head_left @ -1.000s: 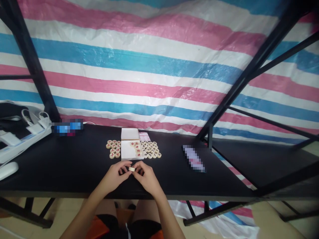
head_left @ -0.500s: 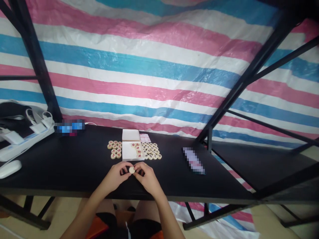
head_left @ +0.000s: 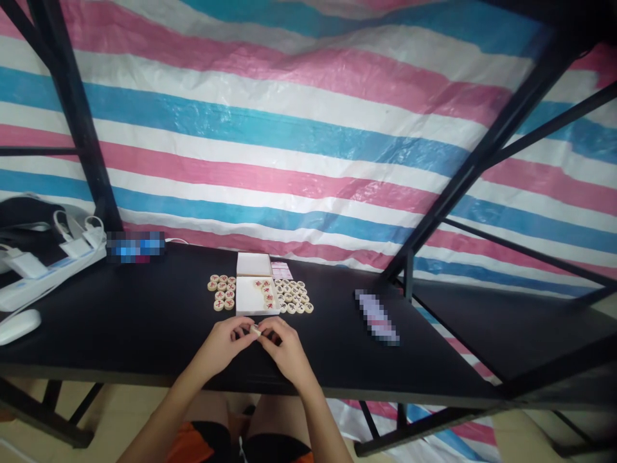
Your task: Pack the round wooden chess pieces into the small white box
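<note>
- Holding one pale disc (head_left: 256,331) with both hands: left hand (head_left: 231,337) and right hand (head_left: 283,343) nearly meet, fingertips closed on it from either side.
- Disc is just short of the white box (head_left: 249,299), over the near part of the black surface (head_left: 144,334). Tilted; can't read its mark.
- Red-marked discs (head_left: 230,296) left of the box, dark-marked discs (head_left: 288,298) right, boxed discs (head_left: 268,298) along its right side.
- Best done with a light rim pinch, face uncovered so the mark shows; one hand turns, the other steadies.
- Stay low: smooth rim could slip, and a dropped disc may roll. Elbows relaxed, wrists clear of both groups.
</note>
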A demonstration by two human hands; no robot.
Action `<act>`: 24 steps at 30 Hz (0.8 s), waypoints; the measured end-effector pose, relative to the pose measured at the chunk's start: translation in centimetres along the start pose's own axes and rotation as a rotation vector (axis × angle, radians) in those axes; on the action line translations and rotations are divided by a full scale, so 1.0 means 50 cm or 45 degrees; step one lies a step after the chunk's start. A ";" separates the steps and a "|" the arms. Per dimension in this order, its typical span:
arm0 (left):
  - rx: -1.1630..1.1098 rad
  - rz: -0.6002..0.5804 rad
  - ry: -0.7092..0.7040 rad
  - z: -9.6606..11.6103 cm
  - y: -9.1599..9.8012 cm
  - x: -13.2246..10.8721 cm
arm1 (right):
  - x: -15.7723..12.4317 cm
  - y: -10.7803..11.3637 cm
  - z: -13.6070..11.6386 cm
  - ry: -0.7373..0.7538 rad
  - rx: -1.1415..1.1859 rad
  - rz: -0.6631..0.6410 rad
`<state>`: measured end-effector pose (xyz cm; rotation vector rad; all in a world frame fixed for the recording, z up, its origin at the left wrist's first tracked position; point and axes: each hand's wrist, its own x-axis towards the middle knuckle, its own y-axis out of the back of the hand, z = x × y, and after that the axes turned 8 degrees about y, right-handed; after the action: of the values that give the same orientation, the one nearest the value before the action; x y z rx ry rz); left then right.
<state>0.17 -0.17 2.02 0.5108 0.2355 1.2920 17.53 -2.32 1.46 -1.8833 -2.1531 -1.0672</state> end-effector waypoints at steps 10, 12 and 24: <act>0.232 0.294 -0.058 -0.020 0.062 0.000 | -0.003 -0.008 0.020 -0.052 -0.217 0.138; 0.353 0.409 0.025 -0.043 0.113 0.015 | -0.003 -0.013 0.024 -0.040 -0.274 0.144; 0.796 0.271 0.095 -0.116 0.201 0.079 | 0.093 0.027 0.011 -0.152 -0.817 -0.049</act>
<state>-9.93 6.80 2.35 1.0400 0.6725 1.4393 17.85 1.87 3.96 -2.1880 -2.0678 -1.8718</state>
